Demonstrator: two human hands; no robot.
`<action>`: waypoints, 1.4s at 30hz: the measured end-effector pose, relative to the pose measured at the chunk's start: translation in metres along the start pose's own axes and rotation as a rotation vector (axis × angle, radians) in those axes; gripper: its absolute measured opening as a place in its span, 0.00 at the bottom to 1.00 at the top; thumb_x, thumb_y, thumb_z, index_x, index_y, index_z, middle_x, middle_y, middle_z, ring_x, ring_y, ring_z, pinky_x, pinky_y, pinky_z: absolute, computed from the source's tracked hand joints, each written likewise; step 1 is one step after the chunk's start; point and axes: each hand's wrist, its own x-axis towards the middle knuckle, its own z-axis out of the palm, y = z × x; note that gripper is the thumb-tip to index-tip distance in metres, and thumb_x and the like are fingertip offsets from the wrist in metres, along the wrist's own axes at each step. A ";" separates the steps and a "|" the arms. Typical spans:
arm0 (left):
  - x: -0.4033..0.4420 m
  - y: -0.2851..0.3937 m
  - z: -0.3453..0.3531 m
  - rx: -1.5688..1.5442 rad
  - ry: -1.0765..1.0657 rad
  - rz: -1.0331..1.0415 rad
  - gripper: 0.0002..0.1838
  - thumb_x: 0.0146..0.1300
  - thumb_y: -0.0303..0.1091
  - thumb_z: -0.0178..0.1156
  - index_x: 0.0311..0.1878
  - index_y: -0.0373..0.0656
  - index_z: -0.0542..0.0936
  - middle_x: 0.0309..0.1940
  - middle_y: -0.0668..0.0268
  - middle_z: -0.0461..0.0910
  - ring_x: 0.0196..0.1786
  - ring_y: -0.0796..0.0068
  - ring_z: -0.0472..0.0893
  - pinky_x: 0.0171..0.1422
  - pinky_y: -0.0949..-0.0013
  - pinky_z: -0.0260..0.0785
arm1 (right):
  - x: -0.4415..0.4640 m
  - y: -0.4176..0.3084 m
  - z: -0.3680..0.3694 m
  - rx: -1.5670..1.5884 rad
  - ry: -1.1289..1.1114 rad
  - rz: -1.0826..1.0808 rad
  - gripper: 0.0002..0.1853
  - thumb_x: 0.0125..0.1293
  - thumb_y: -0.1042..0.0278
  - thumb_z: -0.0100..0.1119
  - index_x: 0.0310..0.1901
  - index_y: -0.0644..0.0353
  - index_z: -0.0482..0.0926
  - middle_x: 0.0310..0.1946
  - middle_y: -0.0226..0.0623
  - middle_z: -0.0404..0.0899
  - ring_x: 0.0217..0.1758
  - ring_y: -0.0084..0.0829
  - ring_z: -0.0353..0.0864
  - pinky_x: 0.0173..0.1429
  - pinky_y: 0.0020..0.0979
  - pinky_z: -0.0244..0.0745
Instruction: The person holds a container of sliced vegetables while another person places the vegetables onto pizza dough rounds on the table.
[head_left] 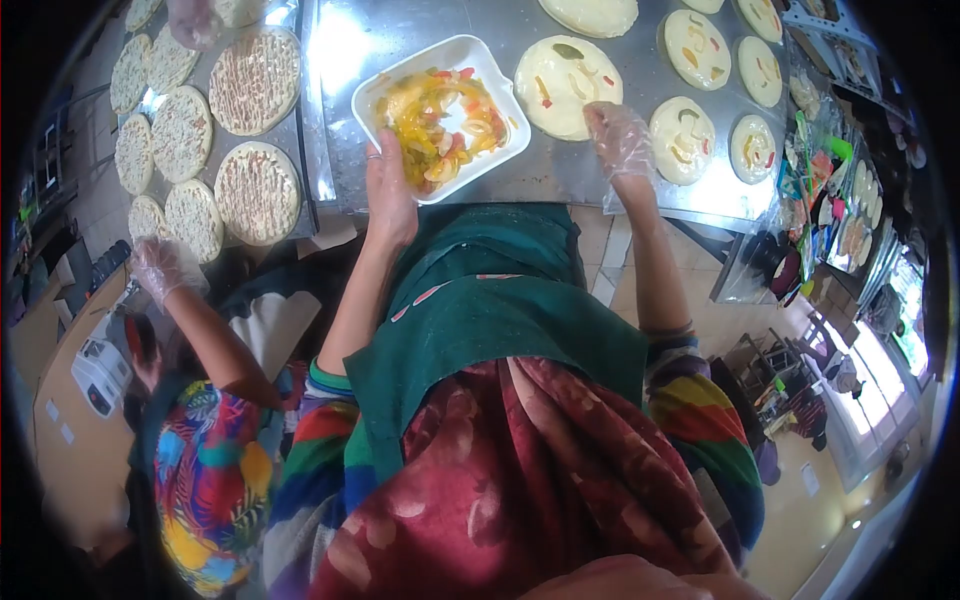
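My left hand, bare and wearing a ring, grips the left side of a white tray. Sliced peppers in yellow, orange and red lie in the tray, with part of its white bottom showing. My right hand, in a clear plastic glove, is over the lower right edge of a pale, cream-covered pizza base. Its fingers are bunched together and point down; whatever they may hold is hidden. That base carries a few pepper strips and a dark green piece.
More topped bases lie on the metal table at right. Crumb-topped pizzas cover the table at left. A co-worker's gloved hand is beside them; another person's hand shows at the top left.
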 end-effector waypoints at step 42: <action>-0.019 -0.004 0.013 0.082 -0.164 0.128 0.29 0.76 0.55 0.39 0.65 0.37 0.58 0.56 0.54 0.72 0.57 0.71 0.78 0.56 0.71 0.77 | -0.014 -0.124 -0.053 0.389 -0.354 -0.088 0.13 0.66 0.58 0.58 0.41 0.61 0.80 0.30 0.43 0.81 0.32 0.36 0.79 0.40 0.35 0.73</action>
